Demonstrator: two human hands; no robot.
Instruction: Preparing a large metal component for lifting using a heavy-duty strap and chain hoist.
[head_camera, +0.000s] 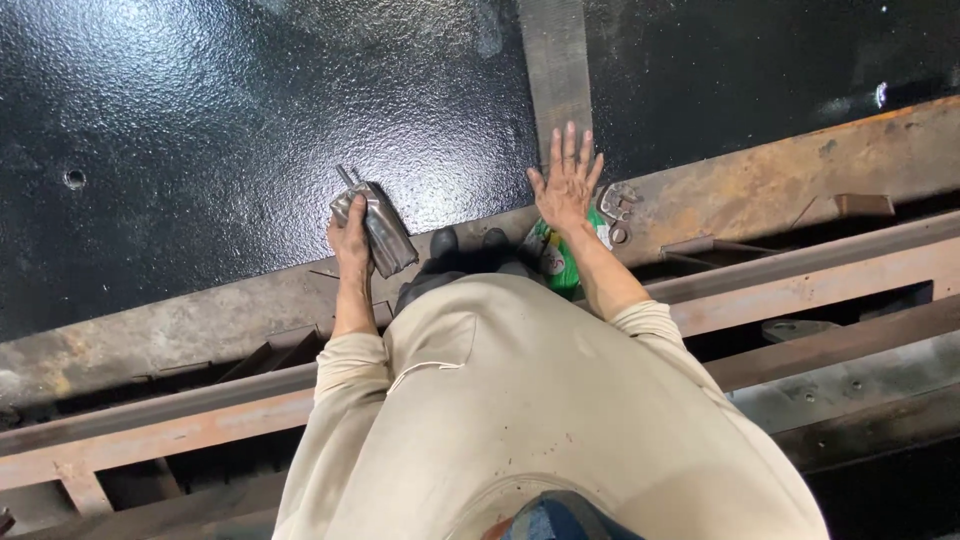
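I look straight down my beige shirt to my dark shoes (441, 243) on a rusty steel beam (760, 185). My left hand (351, 238) grips a crumpled silvery foil pouch (377, 225) with a small nozzle at its top end, held over the edge of a glossy black coated floor (220, 130). My right hand (566, 182) is spread flat, fingers apart, palm facing me, holding nothing. It hovers above the beam beside a grey strip. A green and white packet (553, 257) lies just below that wrist.
A grey ribbed strip (556, 65) runs up across the black floor. A metal bracket with a bolt (617, 205) sits on the beam right of my hand. Rusty rails (820, 275) and dark gaps run diagonally behind me. A small hole (74, 179) marks the floor at left.
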